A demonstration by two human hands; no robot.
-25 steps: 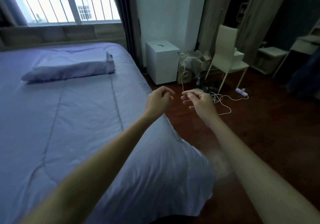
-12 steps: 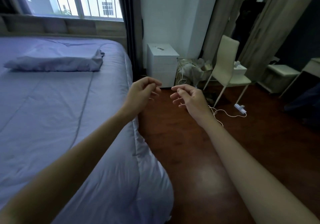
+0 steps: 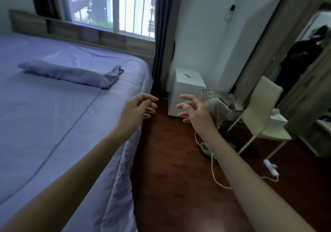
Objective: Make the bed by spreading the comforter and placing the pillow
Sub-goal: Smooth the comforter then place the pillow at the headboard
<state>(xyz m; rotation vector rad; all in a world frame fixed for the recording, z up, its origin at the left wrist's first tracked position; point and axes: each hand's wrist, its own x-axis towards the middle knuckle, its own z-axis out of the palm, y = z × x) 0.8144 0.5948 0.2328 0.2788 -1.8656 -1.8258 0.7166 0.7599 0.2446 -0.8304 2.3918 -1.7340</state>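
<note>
Since both hands are empty right now, I'd say the real question is where the pillow [image 3: 71, 73] sits relative to them. Left hand [image 3: 137, 109] hovers right over the side edge of the comforter [image 3: 53, 124], fingers [image 3: 150, 98] loosely curled, thumb and forefinger close together but nothing between them. Right hand [image 3: 196, 112] is out over the wooden floor [image 3: 170, 160], its fingers spread apart and gripping nothing, with the white nightstand [image 3: 186, 90] just beyond it.

The purple comforter is laid out flat, quilting seams running fairly straight. Its side hangs over the edge toward the floor, a bit rippled below the left forearm. The pillow lies up near the wooden headboard [image 3: 86, 32], ahead and off to the left of both hands, well apart from either. Can't tell if it's on the comforter or just past its top edge. Its long axis runs across the width, roughly parallel to the headboard, and the end nearest the hands is the one with the loose flap of its case. Left hand is clearly the nearer one; the right would have to cross over.

My guess: the job's basically done or down to touch-ups. If the pillow needs squaring up, reach forward-left and catch that near end first, second hand going to the far end. If it's the hanging side that needs smoothing, that's directly below the left wrist.
</note>
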